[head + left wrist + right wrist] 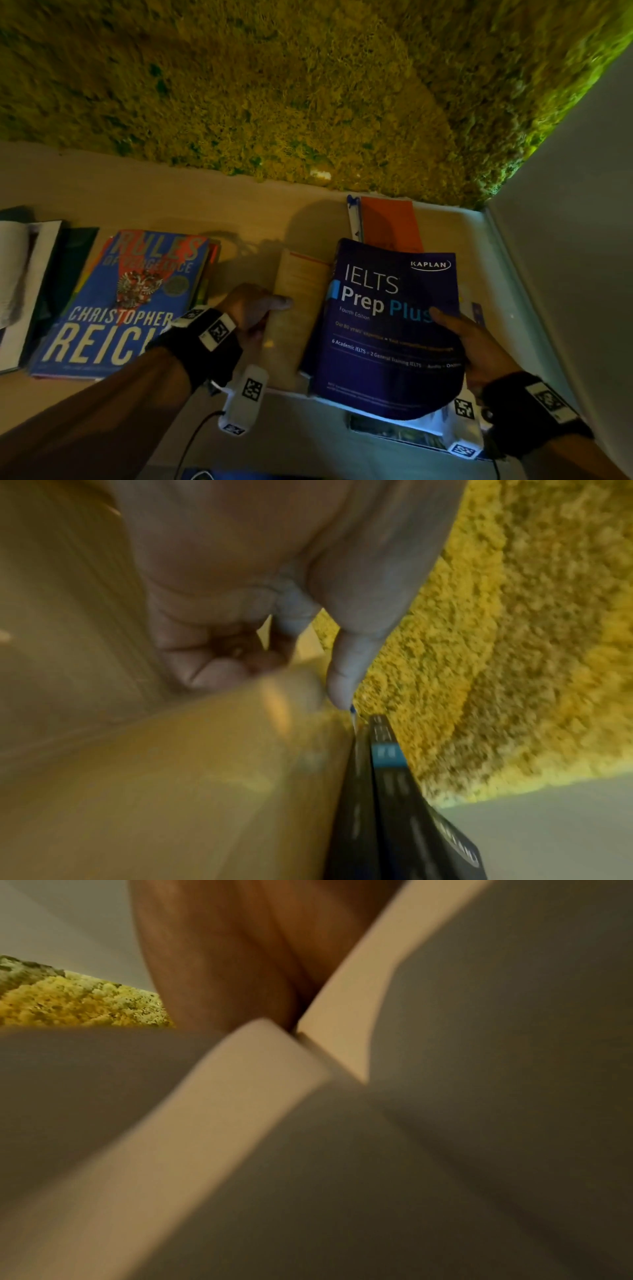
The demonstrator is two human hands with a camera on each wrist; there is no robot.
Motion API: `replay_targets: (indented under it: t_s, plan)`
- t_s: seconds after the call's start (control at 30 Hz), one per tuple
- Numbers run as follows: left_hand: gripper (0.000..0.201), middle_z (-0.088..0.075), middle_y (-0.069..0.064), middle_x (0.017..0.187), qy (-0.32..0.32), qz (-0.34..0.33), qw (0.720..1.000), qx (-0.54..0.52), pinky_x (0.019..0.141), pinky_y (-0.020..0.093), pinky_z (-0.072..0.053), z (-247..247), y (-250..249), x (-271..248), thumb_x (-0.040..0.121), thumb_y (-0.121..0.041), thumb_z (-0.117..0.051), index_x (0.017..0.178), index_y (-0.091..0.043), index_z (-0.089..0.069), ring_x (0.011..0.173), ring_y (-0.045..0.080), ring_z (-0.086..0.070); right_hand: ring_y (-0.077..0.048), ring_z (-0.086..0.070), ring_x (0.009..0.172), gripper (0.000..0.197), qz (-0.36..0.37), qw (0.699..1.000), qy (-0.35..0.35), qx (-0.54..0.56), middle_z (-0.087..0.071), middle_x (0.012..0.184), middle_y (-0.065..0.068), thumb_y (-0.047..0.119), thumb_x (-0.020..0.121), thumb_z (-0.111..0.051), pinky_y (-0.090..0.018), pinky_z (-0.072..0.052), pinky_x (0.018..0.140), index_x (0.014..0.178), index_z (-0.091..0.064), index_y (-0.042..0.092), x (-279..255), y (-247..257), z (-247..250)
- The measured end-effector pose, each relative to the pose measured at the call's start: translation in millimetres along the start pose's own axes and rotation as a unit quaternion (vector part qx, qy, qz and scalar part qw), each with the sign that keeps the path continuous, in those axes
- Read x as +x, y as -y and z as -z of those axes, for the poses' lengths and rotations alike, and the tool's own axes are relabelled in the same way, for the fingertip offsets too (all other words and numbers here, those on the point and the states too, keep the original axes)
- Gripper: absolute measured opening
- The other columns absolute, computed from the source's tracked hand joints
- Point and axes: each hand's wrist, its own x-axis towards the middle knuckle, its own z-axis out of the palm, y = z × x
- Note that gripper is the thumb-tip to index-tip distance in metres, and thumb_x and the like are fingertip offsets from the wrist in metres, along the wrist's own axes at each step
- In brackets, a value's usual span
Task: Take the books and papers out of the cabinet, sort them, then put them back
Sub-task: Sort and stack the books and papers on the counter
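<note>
A dark blue "IELTS Prep Plus" book [387,329] is held tilted above the table's right side. My right hand [472,346] grips its right edge, thumb pressed on the cover. My left hand [255,308] grips a cream-coloured book [298,308] just left of it, thumb on top and fingers curled under. In the left wrist view the left hand [281,669] pinches the cream book [171,791], with the blue book's spine [387,791] beside it. The right wrist view is blurred: the right hand [240,974] lies against pale book edges [205,1123].
On the beige table [171,202], a blue "Rules of Vengeance" book [126,301] tops a stack at left, beside an open book [20,281]. An orange book [390,222] and a blue-and-white pen [354,219] lie behind. White papers [428,421] lie underneath. A moss wall [274,85] and a white panel [565,257] bound the table.
</note>
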Motion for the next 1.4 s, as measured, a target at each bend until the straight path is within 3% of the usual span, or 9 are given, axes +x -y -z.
replay_targets:
  t_s: [0.07, 0.17, 0.27, 0.47, 0.6, 0.77, 0.93, 1.13, 1.4]
  plan:
    - [0.071, -0.076, 0.020, 0.097, 0.014, -0.014, 1.000, -0.005, 0.084, 0.057, -0.059, -8.5, -3.7, 0.2, 0.054, -0.054, -0.090, 0.098, -0.001, -0.074, 0.090, 0.043, -0.073, -0.014, -0.078, 0.074, 0.021, -0.001, 1.000, -0.006, 0.006, -0.081, 0.091, -0.002, 0.015, 0.100, -0.056, -0.023, -0.059, 0.054, 0.118, -0.068, 0.014, 14.2, -9.0, 15.1]
    - [0.020, -0.074, 0.000, 0.068, 0.026, -0.039, 0.999, -0.015, 0.045, 0.017, -0.051, -15.2, -12.6, -11.0, 0.088, -0.029, -0.074, 0.087, -0.010, -0.071, 0.051, 0.007, -0.069, -0.026, -0.078, 0.088, 0.030, -0.014, 1.000, 0.003, 0.001, -0.078, 0.108, -0.013, 0.020, 0.098, -0.060, -0.031, -0.062, 0.062, 0.126, -0.067, 0.011, 19.3, -12.3, 21.1]
    - [0.015, -0.067, -0.002, 0.054, 0.018, -0.052, 0.997, -0.048, 0.038, 0.015, -0.045, -16.8, -16.1, -24.2, 0.096, -0.015, -0.064, 0.083, -0.007, -0.064, 0.042, 0.003, -0.063, -0.034, -0.075, 0.100, 0.040, -0.023, 1.000, 0.014, -0.006, -0.074, 0.119, -0.019, 0.025, 0.096, -0.062, -0.038, -0.064, 0.072, 0.133, -0.064, 0.009, 18.9, -15.2, 23.7]
    - [0.018, -0.068, 0.007, 0.124, -0.117, -0.092, 0.988, -0.046, 0.105, 0.049, -0.044, 34.4, -15.5, -26.6, 0.084, -0.040, -0.070, 0.096, -0.027, -0.069, 0.121, 0.028, -0.059, -0.026, -0.076, 0.101, 0.047, -0.015, 1.000, 0.021, 0.001, -0.076, 0.116, -0.015, 0.027, 0.091, -0.064, -0.031, -0.064, 0.073, 0.133, -0.062, 0.007, 20.1, -15.1, 24.1]
    - [0.021, -0.077, -0.011, 0.085, -0.105, -0.111, 0.978, -0.143, 0.087, 0.034, -0.053, 47.3, -31.8, -38.1, 0.094, -0.001, -0.060, 0.094, -0.022, -0.064, 0.083, 0.012, -0.072, -0.016, -0.078, 0.090, 0.032, 0.000, 0.999, 0.043, -0.007, -0.077, 0.109, -0.014, 0.015, 0.100, -0.055, -0.021, -0.062, 0.067, 0.131, -0.062, 0.008, 19.5, -3.7, 8.3]
    - [0.027, -0.062, 0.007, 0.119, -0.131, -0.114, 0.979, -0.108, 0.089, 0.031, -0.039, 53.3, -33.9, -54.4, 0.100, -0.025, -0.058, 0.125, -0.014, -0.061, 0.111, 0.023, -0.059, -0.034, -0.074, 0.104, 0.034, -0.017, 0.996, 0.076, -0.042, -0.073, 0.121, -0.017, 0.016, 0.102, -0.056, -0.038, -0.064, 0.071, 0.135, -0.061, 0.012, 25.0, -2.7, -12.4]
    - [0.040, -0.073, 0.011, 0.069, -0.087, -0.115, 0.972, -0.184, 0.040, 0.018, -0.051, 86.2, -62.8, -74.5, 0.098, -0.031, -0.053, 0.072, -0.011, -0.075, 0.043, 0.010, -0.066, -0.037, -0.070, 0.114, 0.036, -0.020, 0.991, 0.120, -0.047, -0.070, 0.128, -0.017, 0.014, 0.104, -0.052, -0.044, -0.063, 0.083, 0.140, -0.056, 0.013, 26.5, -12.7, -37.0]
    - [0.039, -0.073, 0.016, 0.115, -0.075, -0.109, 0.934, -0.331, 0.076, 0.041, -0.058, 101.2, -87.8, -83.3, 0.099, -0.037, -0.051, 0.122, -0.010, -0.067, 0.079, 0.027, -0.075, -0.036, -0.065, 0.123, 0.042, -0.029, 0.982, 0.165, -0.083, -0.067, 0.134, -0.014, 0.011, 0.099, -0.062, -0.057, -0.048, 0.108, 0.140, -0.057, 0.013, 29.7, -32.1, -80.6]
    - [0.028, -0.063, -0.002, 0.040, -0.118, -0.095, 0.947, -0.284, 0.033, 0.022, -0.047, 69.1, -80.8, -99.0, 0.100, -0.031, -0.053, 0.091, -0.007, -0.064, 0.032, 0.010, -0.060, -0.023, -0.061, 0.125, 0.035, 0.051, 0.936, 0.089, -0.336, -0.063, 0.138, -0.002, 0.040, 0.094, -0.066, -0.045, -0.048, 0.107, 0.124, -0.066, 0.022, 28.5, 5.3, -88.6]
